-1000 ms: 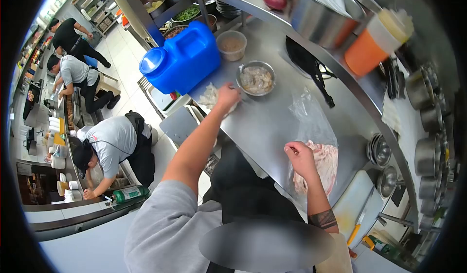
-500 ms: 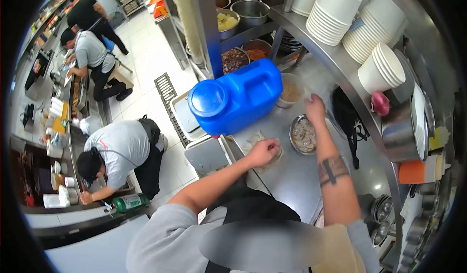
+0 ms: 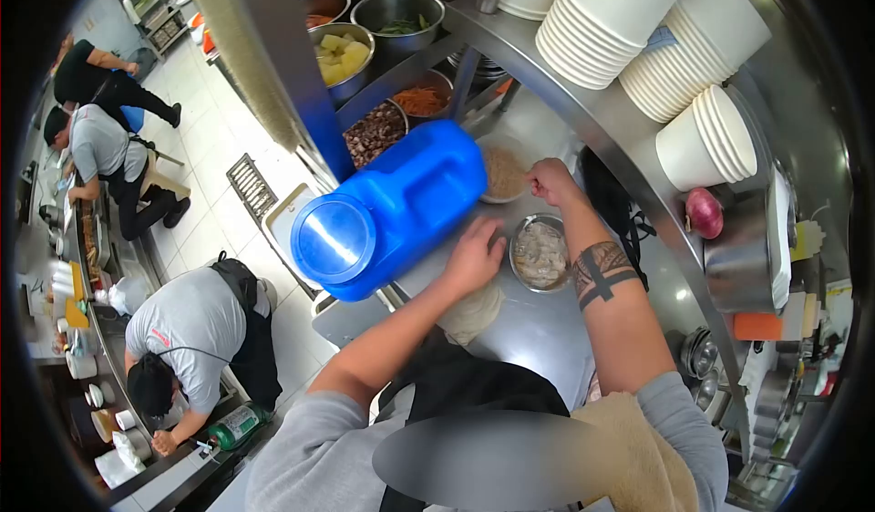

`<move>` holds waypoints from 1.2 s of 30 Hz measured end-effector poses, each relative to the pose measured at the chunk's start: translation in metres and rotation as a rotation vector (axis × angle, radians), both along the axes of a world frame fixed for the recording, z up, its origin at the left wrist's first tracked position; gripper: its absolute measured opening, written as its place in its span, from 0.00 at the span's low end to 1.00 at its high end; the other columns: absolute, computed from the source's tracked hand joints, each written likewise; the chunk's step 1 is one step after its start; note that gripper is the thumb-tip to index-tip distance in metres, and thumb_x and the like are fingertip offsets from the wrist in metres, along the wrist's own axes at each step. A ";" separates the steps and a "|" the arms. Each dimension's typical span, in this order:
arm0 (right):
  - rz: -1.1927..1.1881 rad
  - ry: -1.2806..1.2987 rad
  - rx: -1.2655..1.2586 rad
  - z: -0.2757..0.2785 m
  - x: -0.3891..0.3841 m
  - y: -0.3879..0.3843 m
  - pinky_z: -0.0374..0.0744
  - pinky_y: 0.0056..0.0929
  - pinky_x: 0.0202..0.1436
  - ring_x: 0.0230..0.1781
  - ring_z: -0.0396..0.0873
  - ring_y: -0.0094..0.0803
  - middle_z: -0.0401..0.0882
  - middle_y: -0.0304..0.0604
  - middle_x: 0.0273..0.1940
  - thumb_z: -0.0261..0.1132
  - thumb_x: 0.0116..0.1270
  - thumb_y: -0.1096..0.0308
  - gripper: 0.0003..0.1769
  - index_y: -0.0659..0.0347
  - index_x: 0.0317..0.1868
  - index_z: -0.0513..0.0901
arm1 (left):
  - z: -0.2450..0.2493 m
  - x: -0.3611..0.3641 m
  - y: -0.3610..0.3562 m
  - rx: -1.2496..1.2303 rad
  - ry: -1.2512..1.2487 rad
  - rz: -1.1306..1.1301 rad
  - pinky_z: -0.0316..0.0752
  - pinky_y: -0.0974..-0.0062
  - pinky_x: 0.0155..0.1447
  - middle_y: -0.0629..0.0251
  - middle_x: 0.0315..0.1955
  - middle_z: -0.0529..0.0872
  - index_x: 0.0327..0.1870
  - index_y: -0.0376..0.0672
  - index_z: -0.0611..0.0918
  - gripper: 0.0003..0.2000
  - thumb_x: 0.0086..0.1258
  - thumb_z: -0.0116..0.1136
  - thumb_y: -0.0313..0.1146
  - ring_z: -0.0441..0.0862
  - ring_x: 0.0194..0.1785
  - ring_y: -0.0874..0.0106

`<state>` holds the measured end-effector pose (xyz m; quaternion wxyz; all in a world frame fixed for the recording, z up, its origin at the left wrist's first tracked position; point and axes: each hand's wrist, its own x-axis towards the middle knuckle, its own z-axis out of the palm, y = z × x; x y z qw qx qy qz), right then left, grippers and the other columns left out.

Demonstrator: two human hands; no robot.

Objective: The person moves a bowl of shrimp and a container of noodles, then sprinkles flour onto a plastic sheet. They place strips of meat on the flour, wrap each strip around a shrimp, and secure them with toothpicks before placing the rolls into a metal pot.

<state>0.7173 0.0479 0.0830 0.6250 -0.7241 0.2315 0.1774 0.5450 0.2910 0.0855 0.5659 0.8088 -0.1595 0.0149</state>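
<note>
My left hand (image 3: 474,255) is over the steel counter beside the blue plastic jug (image 3: 401,197), fingers stretched out and holding nothing visible. Just below it lies a pale, crumpled, cloth-like piece (image 3: 476,317). At the rim of a tub of light brown, fine-looking food (image 3: 503,173), my right hand (image 3: 552,182) has its fingers curled closed; what they grip, if anything, is hidden. Between my forearms, a round metal bowl (image 3: 540,253) holds greyish, wet pieces that look like raw seafood.
A curved metal shelf (image 3: 583,115) with stacked white paper tubs (image 3: 597,33) and a red onion (image 3: 704,212) borders the right. Metal bowls of potato chunks (image 3: 343,54) and carrot strips (image 3: 421,100) stand beyond the jug. Co-workers (image 3: 196,330) work at the left counter.
The head view has shifted. My left hand has uncurled and moved forward, off the pale piece toward the jug. My right hand stays close to the tub's rim, fingers now more tightly curled.
</note>
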 end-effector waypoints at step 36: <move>0.503 -0.151 -0.547 0.186 -0.353 0.022 0.78 0.26 0.44 0.37 0.73 0.24 0.76 0.31 0.37 0.83 0.60 0.65 0.22 0.60 0.44 0.78 | 0.067 -0.087 -0.016 -0.260 0.909 -0.922 0.74 0.67 0.74 0.50 0.64 0.85 0.69 0.31 0.81 0.47 0.83 0.30 0.73 0.81 0.68 0.65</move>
